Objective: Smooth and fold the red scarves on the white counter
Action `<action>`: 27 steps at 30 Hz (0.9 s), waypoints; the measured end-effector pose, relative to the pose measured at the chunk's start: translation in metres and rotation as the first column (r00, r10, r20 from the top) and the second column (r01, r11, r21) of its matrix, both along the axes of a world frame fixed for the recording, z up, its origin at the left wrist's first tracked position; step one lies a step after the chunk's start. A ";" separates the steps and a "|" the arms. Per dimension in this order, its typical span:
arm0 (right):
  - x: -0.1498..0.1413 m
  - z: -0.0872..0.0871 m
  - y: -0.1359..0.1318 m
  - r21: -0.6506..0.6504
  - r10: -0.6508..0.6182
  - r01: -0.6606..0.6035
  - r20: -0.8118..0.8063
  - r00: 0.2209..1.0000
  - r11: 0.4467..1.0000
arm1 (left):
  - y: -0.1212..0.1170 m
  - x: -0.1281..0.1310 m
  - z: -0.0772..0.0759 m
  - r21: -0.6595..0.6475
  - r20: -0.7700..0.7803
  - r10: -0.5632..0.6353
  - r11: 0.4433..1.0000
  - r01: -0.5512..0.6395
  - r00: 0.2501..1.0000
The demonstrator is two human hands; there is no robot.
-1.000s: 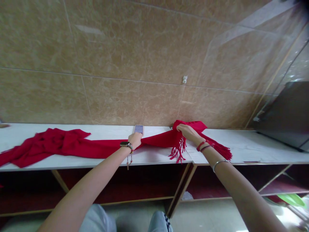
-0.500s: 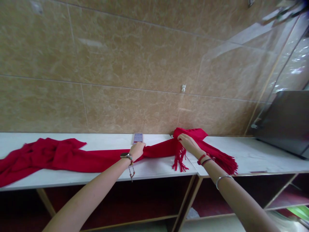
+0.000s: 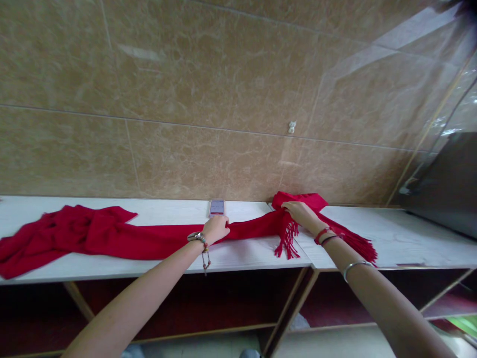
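A long red scarf [image 3: 156, 242] with fringed ends lies along the white countertop [image 3: 238, 256]. At its middle my left hand [image 3: 216, 229] is closed around the cloth, which narrows where the fingers grip it. Farther right, my right hand [image 3: 300, 214] pinches the scarf near a fringed end that hangs toward the counter's front edge. Behind that hand the cloth is folded over, and a second fringe spreads to the right under my forearm. The scarf's left part lies bunched and crumpled. Some fingertips of both hands are hidden.
A phone [image 3: 216, 208] lies near the wall behind my left hand. A dark grey box-shaped object [image 3: 443, 184] stands at the counter's right end. Open shelves [image 3: 179, 298] run below the counter. A small white figure [image 3: 291, 127] sticks to the tiled wall [image 3: 208, 99].
The whole view has shifted slightly, so the counter sits a little higher and farther right. Both hands keep their hold on the scarf, which lies almost the same.
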State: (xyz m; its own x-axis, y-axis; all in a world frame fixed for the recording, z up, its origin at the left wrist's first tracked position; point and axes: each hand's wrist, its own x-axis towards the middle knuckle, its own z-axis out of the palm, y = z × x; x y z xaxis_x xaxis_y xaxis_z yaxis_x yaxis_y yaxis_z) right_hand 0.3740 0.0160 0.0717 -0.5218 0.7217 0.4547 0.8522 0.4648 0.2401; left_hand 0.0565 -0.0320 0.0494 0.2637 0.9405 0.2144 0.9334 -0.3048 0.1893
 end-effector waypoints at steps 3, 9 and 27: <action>0.000 0.013 -0.001 -0.010 -0.001 0.001 0.045 0.999 1.000 | -0.002 0.005 0.003 0.023 0.014 0.038 0.999 -0.038 0.999; -0.006 0.036 -0.003 0.014 -0.056 0.054 0.111 0.992 0.998 | -0.001 0.015 0.007 0.077 0.011 0.035 0.996 -0.036 0.999; -0.021 0.047 0.008 0.056 -0.248 0.249 -0.028 0.968 0.967 | 0.003 0.013 0.015 0.118 0.088 0.065 0.990 -0.075 0.994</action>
